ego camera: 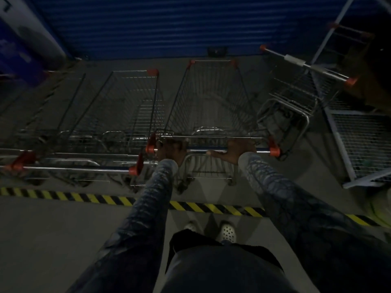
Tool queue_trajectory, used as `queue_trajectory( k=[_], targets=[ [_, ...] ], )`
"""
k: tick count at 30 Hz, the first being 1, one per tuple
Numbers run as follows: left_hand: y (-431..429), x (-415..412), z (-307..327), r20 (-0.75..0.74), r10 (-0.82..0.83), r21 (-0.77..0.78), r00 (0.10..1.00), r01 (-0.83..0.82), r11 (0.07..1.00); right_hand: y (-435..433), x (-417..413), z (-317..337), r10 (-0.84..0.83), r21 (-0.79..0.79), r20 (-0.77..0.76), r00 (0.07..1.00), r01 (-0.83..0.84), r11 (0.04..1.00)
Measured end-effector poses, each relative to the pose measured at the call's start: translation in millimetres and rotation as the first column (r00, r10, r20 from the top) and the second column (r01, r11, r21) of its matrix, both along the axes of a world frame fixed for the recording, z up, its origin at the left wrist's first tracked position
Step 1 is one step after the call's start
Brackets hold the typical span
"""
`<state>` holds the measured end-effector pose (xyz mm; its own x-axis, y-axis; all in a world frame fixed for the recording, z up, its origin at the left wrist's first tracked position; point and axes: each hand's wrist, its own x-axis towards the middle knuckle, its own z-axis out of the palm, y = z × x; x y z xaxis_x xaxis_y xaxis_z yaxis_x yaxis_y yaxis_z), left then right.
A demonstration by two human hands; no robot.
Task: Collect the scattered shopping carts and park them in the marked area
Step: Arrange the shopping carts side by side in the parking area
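Note:
A wire shopping cart with red corner caps stands straight ahead, beyond a yellow-and-black striped floor line. My left hand grips the left part of its handle bar. My right hand grips the right part, thumb lying along the bar. To the left stands a second cart, its handle nearer me, with more cart wire beyond it at the far left. A third cart sits tilted at the right, handle pointing away.
A blue roller shutter closes off the space behind the carts. A metal mesh cage frame stands at the right. My feet in white shoes stand on the near side of the striped line on grey concrete.

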<state>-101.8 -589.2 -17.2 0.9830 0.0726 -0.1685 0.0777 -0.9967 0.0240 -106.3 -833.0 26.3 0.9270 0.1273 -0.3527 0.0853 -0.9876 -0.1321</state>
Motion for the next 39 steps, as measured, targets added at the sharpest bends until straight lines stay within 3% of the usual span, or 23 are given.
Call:
queue_trajectory(
  k=[6,12,17,28,39],
  targets=[
    [-6.5,-12.8,3.4,-0.021,0.033,-0.105,0.999,-0.035,0.994,1.4,-5.8,-10.6,-0.010,0.002,-0.074,0.997,0.010,1.000],
    [2.4,-22.7,18.8,-0.099,-0.089,-0.103,0.991,0.079,0.992,35.0,-24.3,-32.7,-0.099,-0.050,0.057,0.993,0.102,0.994],
    [7.3,-18.9,3.2,-0.127,-0.112,-0.153,0.986,0.093,0.984,46.7,-40.5,-44.5,-0.179,-0.002,0.173,0.969,0.182,0.983],
    [6.6,-46.7,0.6,0.038,-0.145,-0.053,0.989,0.147,0.988,43.0,-60.2,-45.1,-0.200,0.004,0.206,0.958,0.204,0.979],
    [7.7,-59.3,2.6,0.060,-0.174,-0.028,0.983,0.176,0.984,41.8,-68.6,-50.4,-0.234,0.024,0.222,0.947,0.235,0.972]
  ],
)
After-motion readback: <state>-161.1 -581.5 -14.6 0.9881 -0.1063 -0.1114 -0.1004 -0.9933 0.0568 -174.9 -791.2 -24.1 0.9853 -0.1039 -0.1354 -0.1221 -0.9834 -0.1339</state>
